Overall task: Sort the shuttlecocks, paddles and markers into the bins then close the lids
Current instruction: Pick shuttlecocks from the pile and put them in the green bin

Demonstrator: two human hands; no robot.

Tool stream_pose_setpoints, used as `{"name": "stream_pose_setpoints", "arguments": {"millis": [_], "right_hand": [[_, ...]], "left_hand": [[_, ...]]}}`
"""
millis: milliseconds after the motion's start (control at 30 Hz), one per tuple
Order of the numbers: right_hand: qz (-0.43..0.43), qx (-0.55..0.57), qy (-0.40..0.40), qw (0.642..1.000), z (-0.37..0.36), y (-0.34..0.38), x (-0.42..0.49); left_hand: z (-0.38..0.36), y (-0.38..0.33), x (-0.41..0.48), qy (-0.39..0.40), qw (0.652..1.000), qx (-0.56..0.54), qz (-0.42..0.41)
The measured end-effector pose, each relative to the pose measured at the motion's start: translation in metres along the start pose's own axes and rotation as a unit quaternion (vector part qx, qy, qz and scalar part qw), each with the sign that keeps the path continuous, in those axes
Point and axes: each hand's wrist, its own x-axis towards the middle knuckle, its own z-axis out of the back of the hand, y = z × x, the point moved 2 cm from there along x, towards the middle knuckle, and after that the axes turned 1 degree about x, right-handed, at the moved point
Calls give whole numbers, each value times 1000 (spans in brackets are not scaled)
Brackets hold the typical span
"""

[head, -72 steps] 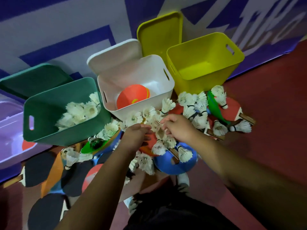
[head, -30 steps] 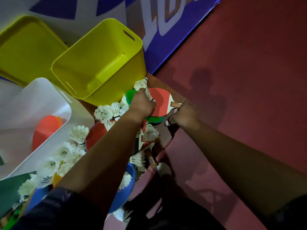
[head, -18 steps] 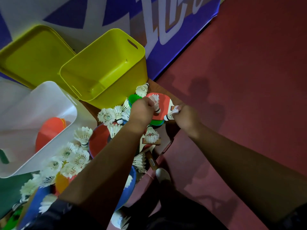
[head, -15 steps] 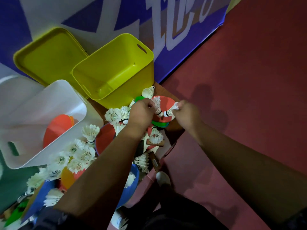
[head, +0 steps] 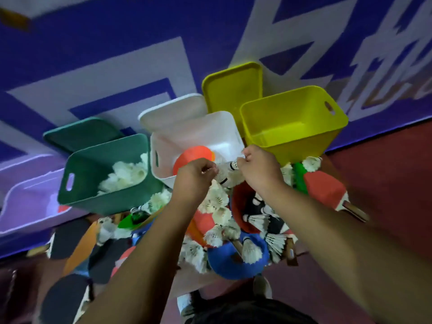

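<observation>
Both hands are raised above the loose pile, in front of the near rim of the white bin (head: 224,127). The right hand (head: 259,170) has fingers and thumb drawn together, pinching the black-banded base of one shuttlecock (head: 233,165). The left hand (head: 194,178) is curled tight, with a second shuttlecock (head: 222,180) gripped at its fingertips; blur hides the exact hold. The two hands are near each other, apart. The green bin (head: 77,183), left of the white bin, holds a heap of shuttlecocks (head: 126,174). An orange paddle (head: 194,155) lies in the white bin. The yellow bin (head: 292,146) stands to the right. All three lids stand open behind their bins. The loose pile (head: 217,202) lies below the hands among a blue paddle (head: 233,263) and a red paddle (head: 325,190).
</observation>
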Motion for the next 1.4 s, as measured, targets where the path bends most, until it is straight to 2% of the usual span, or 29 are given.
{"name": "stream_pose_setpoints", "arguments": {"millis": [233, 433, 567, 733, 867, 1033, 1233, 1400], "right_hand": [[70, 31, 85, 993, -97, 103, -16], [112, 38, 111, 987, -173, 168, -25], [130, 40, 109, 985, -205, 199, -22], [140, 28, 101, 985, -234, 222, -15], [138, -21, 110, 984, -252, 227, -5], [121, -95, 139, 978, -273, 224, -2], [137, -95, 147, 975, -292, 220, -13], [187, -62, 156, 968, -305, 229, -36]], "left_hand": [[112, 96, -32, -96, 988, -39, 117], [193, 179, -50, -159, 961, -114, 195], [234, 215, -48, -189, 958, -102, 189], [260, 244, -34, -222, 946, -148, 183], [267, 261, -16, -212, 951, -139, 175], [263, 278, 3, -127, 968, -108, 188], [260, 302, -5, -128, 942, -190, 246], [264, 316, -34, -132, 932, -220, 255]]}}
